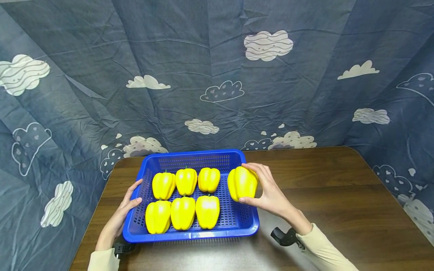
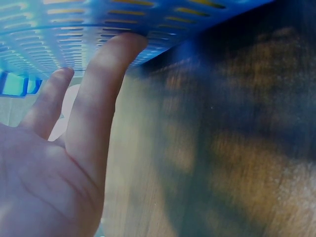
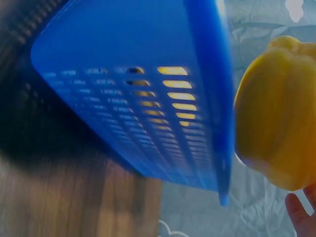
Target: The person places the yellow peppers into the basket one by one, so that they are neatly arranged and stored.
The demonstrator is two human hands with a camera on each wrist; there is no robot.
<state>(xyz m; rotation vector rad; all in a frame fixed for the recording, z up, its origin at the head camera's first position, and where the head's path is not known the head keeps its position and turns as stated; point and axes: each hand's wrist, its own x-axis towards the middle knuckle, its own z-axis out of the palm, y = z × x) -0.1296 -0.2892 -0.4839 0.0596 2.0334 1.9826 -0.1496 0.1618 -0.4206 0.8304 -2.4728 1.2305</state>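
Note:
A blue plastic basket [image 1: 190,236] with slotted walls stands on the table. Inside it, yellow bell peppers [image 1: 183,213] sit upright in two rows of three. Another yellow bell pepper [image 1: 242,183] is held by my right hand [image 1: 271,192], thumb at its near side and fingers at its far side, over the basket's right end. The right wrist view shows that bell pepper [image 3: 274,118] above the rim, with only fingertips [image 3: 298,212] visible. My left hand [image 1: 118,216] rests against the basket's left side, its extended fingers [image 2: 94,103] touching the slotted outer wall.
The brown wooden table [image 1: 315,180] extends to the right of the basket. A dark blue curtain [image 1: 179,109] with cloud prints hangs behind and along the sides. Black wrist straps [image 1: 285,237] sit on both forearms.

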